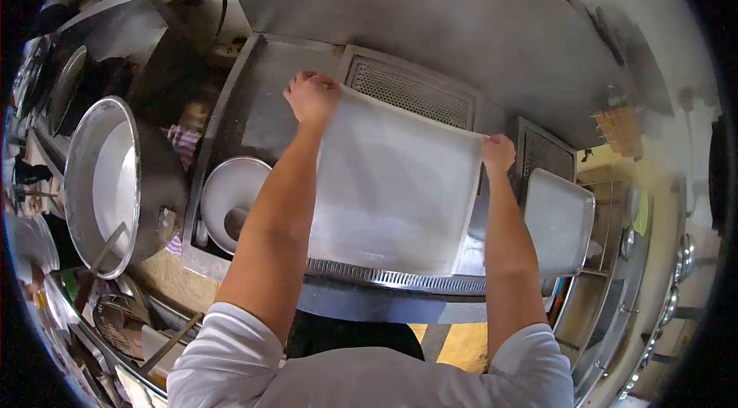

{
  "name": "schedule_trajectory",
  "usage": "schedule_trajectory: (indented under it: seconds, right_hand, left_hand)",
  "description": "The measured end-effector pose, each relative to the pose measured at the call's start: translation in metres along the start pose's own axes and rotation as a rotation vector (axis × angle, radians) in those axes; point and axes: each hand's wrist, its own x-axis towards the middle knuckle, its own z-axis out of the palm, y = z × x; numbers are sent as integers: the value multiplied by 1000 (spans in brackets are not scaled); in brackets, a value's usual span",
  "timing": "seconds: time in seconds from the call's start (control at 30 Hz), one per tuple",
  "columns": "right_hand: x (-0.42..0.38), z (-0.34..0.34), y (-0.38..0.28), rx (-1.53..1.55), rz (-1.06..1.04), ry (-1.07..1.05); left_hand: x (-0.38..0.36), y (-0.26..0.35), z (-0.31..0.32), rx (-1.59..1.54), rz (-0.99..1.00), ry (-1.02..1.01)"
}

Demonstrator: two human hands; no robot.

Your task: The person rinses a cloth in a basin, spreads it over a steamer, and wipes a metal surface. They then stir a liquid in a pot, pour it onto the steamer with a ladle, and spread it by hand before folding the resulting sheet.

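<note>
A thin white sheet [396, 185], slightly see-through, hangs stretched between my two hands. My left hand [314, 98] has its fingers closed on the far left corner. At the far right corner my right hand [499, 153] pinches the sheet. Its near edge comes down by a slotted metal strip [407, 277] along the front of the steel counter. Behind the far edge a perforated metal panel [411, 91] shows in part. Much of the counter under the sheet is hidden.
Left of my left forearm lies a round metal lid [231, 196]. A large pot [161, 185] with white contents and a utensil handle stands farther left. A pale rectangular tray [560, 222] rests at the right, near a wire rack [607, 216]. A steel wall [430, 23] rises behind.
</note>
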Motion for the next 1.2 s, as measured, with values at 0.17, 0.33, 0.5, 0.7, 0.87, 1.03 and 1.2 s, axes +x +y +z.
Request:
schedule_trajectory:
  seconds: [0.17, 0.33, 0.5, 0.7, 0.87, 1.03, 1.2]
  right_hand:
    - [14, -2, -12, -2, 28, -46]
    - [31, 16, -5, 5, 34, -84]
    - [17, 21, -15, 181, -224, -43]
    - [-12, -25, -72, 427, 207, -779]
    - [-43, -37, -121, 776, 268, -784]
    - [-85, -19, -221, 1115, 240, -1078]
    - [-97, 22, -296, 1468, 345, -1216]
  left_hand:
    - [13, 3, 7, 7, 11, -17]
    - [22, 7, 15, 20, -9, -76]
    - [39, -7, 27, -527, -183, -57]
    - [45, -8, 10, -750, -234, -117]
    - [38, -17, -10, -490, 73, -159]
    - [17, -17, -23, -54, 302, -304]
    - [11, -19, -22, 157, 430, -398]
